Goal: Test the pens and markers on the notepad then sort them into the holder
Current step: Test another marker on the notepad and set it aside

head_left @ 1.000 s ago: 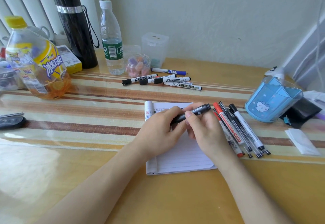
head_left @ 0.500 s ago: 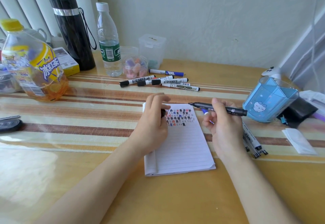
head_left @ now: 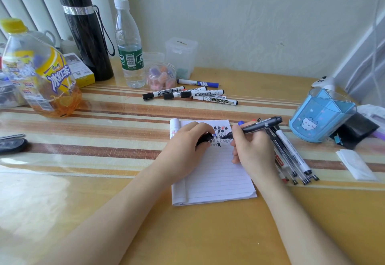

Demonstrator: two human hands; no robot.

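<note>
A lined white notepad (head_left: 216, 179) lies mid-table, its top rows filled with small black, blue and red marks. My right hand (head_left: 253, 150) grips an uncapped black marker (head_left: 262, 124), tip down on the page among the marks. My left hand (head_left: 185, 146) rests on the pad's left side and holds the marker's black cap (head_left: 205, 138). A bunch of pens (head_left: 291, 160) lies right of the pad, partly under my right hand. Several whiteboard markers (head_left: 193, 95) lie farther back. The blue pen holder (head_left: 320, 115) stands at the right.
At the back left stand an iced-tea bottle (head_left: 41, 73), a black flask (head_left: 87, 33) and a water bottle (head_left: 130, 44). A jar of coloured pieces (head_left: 161, 76) and a clear box (head_left: 181, 55) sit behind the markers. A folded white tissue (head_left: 356, 163) lies far right.
The two hands pulled the cap off the black marker. My right hand then swung the marker around and brought its tip down onto the notepad; my left hand kept the cap.
</note>
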